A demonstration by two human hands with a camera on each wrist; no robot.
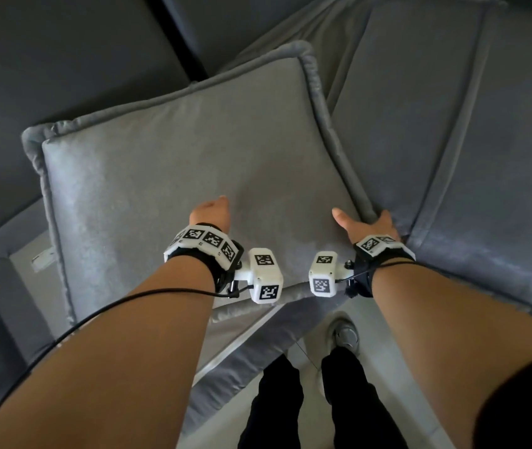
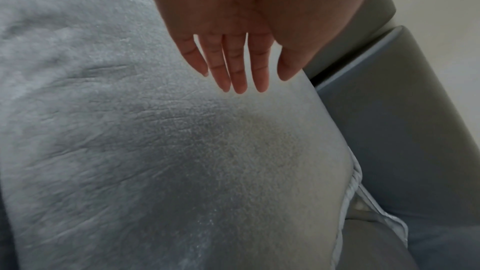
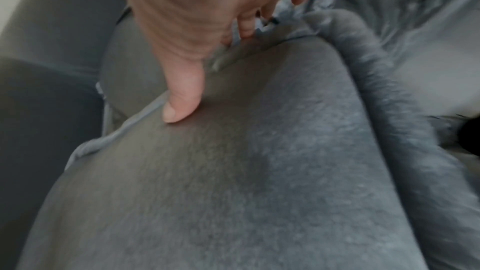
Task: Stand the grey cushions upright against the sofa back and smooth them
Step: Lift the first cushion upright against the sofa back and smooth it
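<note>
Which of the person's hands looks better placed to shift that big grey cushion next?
Probably the right hand: its thumb lies on the large grey velvet cushion and its fingers curl over the piped edge, a ready grip. The left hand is flat, fingers straight, better for smoothing.

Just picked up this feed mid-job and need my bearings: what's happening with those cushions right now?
A person is bent over a grey sofa working on the nearer grey cushion. The left hand lies with straight fingers on its face, as if smoothing; the right hand has its thumb on the face and its fingers curled over the right edge. A second grey cushion lies beside it on the right, untouched.
</note>
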